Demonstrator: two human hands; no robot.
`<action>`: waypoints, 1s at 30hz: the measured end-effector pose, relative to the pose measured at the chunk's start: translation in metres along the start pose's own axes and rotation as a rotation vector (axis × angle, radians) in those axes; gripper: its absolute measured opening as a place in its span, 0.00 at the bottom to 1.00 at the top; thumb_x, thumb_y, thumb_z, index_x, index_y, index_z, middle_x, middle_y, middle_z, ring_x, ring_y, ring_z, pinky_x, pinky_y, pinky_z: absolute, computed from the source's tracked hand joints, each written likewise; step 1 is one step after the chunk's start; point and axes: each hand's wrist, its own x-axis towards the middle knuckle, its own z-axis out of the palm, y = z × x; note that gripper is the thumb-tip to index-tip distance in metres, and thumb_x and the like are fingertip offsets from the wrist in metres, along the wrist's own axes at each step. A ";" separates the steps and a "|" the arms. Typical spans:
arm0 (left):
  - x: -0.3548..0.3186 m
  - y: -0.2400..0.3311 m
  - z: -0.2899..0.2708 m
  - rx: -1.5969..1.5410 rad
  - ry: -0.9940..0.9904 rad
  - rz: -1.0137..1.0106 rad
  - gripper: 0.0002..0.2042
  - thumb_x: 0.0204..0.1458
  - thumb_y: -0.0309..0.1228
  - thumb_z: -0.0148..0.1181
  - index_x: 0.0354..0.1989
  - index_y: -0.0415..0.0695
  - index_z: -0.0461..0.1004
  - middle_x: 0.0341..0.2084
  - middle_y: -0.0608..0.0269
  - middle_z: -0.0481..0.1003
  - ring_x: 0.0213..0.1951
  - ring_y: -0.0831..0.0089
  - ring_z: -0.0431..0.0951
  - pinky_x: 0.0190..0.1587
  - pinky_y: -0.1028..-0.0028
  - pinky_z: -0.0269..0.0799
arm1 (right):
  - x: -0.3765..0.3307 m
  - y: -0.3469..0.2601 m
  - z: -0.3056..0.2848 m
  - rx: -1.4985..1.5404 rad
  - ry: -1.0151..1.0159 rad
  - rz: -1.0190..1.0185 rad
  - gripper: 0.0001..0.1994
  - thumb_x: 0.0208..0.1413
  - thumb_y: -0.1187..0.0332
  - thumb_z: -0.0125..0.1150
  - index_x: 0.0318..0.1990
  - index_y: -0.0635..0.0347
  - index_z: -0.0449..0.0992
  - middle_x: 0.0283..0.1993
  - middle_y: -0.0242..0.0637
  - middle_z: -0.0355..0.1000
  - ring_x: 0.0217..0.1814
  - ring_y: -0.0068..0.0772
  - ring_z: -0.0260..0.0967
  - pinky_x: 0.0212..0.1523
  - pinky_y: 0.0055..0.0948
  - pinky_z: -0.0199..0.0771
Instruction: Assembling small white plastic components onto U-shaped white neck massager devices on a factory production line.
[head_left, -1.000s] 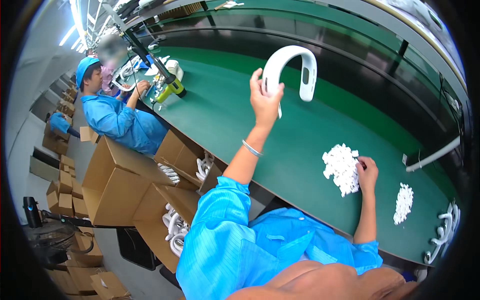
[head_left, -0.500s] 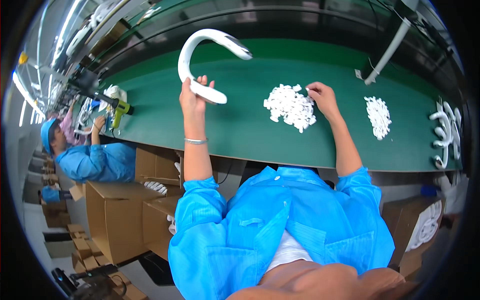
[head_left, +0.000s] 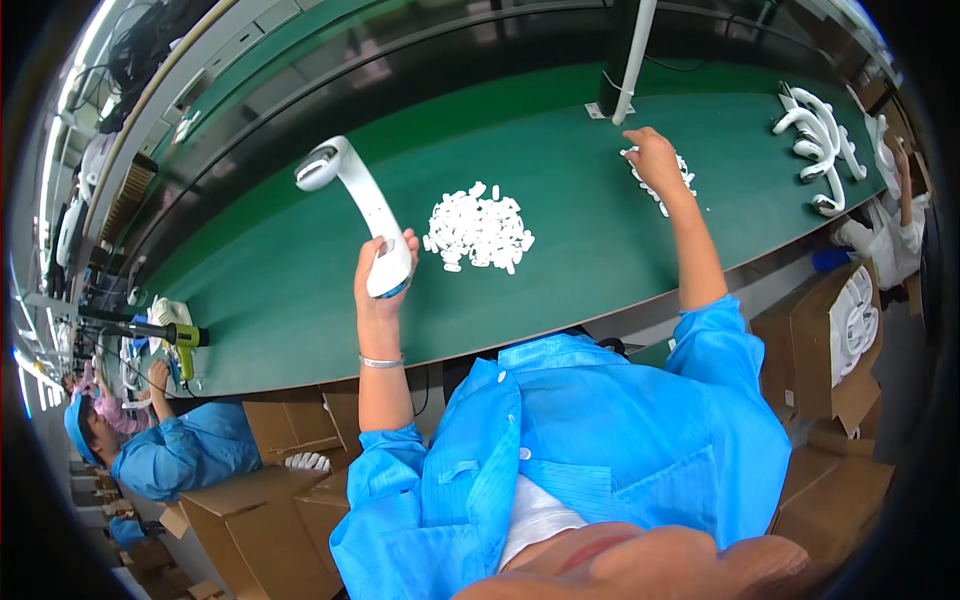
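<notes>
My left hand point(head_left: 371, 292) is wrapped round the lower end of a white curved plastic neckband-like piece point(head_left: 366, 198), holding it up over the green bench. Its far end bends over to a dark, glossy tip. Just right of it lies a large heap of small white plastic parts point(head_left: 478, 230). Farther right, my right hand point(head_left: 656, 162) reaches over a smaller pile of white parts point(head_left: 686, 176) and covers some of it. The fingers of that hand are curled together, and whatever sits between them is hidden.
White curved pieces point(head_left: 822, 145) rest at the bench's right end. A grey post point(head_left: 632, 65) rises behind the small pile. A yellow-green power tool point(head_left: 184, 345) hangs at left near a co-worker in blue point(head_left: 190, 450). Cardboard boxes point(head_left: 265, 520) stand below the bench.
My right hand has gone from the large heap to the smaller pile on the right. The curved piece has turned in my left hand. The whole view has swung to the right.
</notes>
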 end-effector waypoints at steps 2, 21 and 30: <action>0.010 -0.012 0.023 0.067 -0.077 -0.023 0.20 0.54 0.31 0.49 0.50 0.28 0.59 0.45 0.45 0.70 0.41 0.58 0.76 0.41 0.67 0.77 | 0.006 0.022 0.008 -0.049 -0.060 -0.074 0.12 0.43 0.76 0.62 0.39 0.61 0.77 0.36 0.45 0.71 0.40 0.50 0.70 0.42 0.41 0.72; 0.029 -0.115 0.128 0.371 -0.293 -0.173 0.15 0.54 0.27 0.48 0.48 0.35 0.62 0.37 0.53 0.71 0.35 0.61 0.78 0.33 0.63 0.79 | -0.006 -0.117 -0.036 1.313 -0.446 0.395 0.09 0.51 0.76 0.57 0.39 0.72 0.77 0.37 0.41 0.75 0.36 0.25 0.74 0.40 0.21 0.76; 0.016 -0.131 0.135 0.350 -0.311 -0.178 0.16 0.56 0.28 0.44 0.53 0.39 0.59 0.34 0.54 0.72 0.34 0.66 0.78 0.33 0.65 0.80 | -0.022 -0.144 -0.012 0.953 -0.138 0.188 0.06 0.47 0.79 0.57 0.32 0.68 0.78 0.36 0.38 0.75 0.35 0.26 0.72 0.36 0.22 0.72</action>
